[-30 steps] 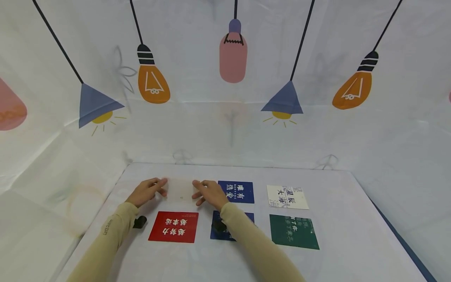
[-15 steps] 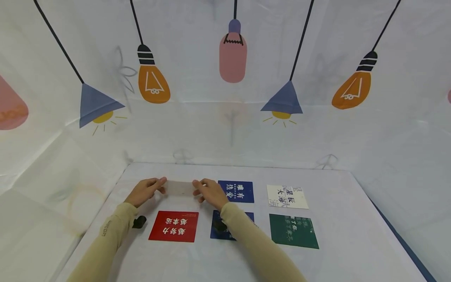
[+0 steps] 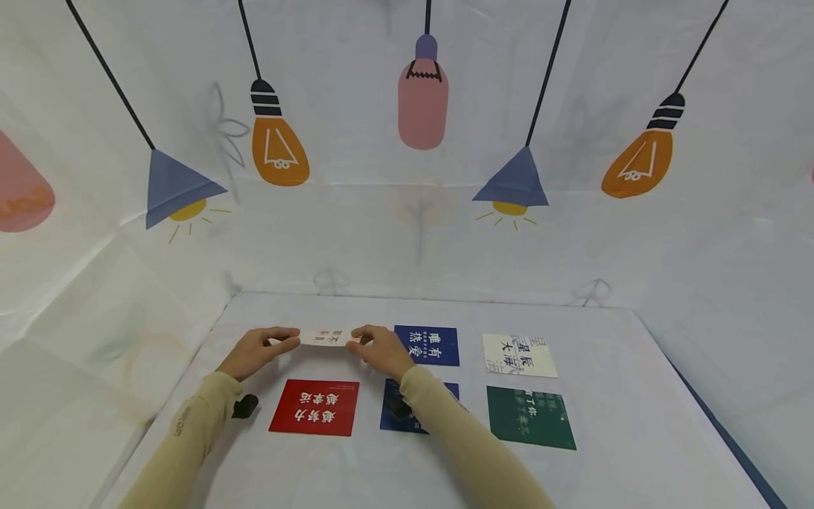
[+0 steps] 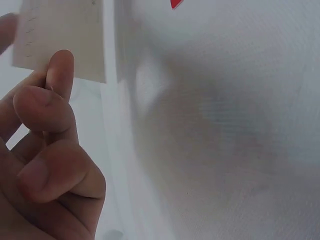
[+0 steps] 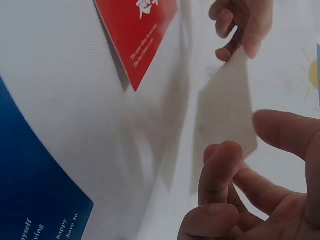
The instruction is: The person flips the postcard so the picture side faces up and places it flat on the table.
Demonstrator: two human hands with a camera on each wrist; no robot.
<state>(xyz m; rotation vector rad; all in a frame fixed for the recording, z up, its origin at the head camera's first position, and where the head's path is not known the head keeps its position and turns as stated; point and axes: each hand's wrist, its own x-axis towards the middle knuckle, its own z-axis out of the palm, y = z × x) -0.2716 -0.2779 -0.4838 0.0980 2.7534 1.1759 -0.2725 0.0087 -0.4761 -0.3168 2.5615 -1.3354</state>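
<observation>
A pale, thin card (image 3: 326, 337) with dark printed characters is held between both hands above the white table, near its back left. My left hand (image 3: 254, 352) pinches its left edge between thumb and fingers. At the opposite edge, my right hand (image 3: 384, 351) grips it the same way. The left wrist view has the lower end of the card (image 4: 60, 40) at the fingertips. Seen from the right wrist, the card (image 5: 225, 110) stands tilted, its plain back showing and its shadow on the tabletop.
In front of the hands lies a red card (image 3: 316, 407). A navy card (image 3: 390, 397) is partly hidden by the right forearm. A blue card (image 3: 435, 346), a white card (image 3: 519, 355) and a green card (image 3: 533, 418) lie further right. A fabric wall (image 3: 381, 233) rises behind.
The pale card has tipped, so its printed face shows where a blank one did before. Left fingers have shifted slightly with it; the other cards stay put.
</observation>
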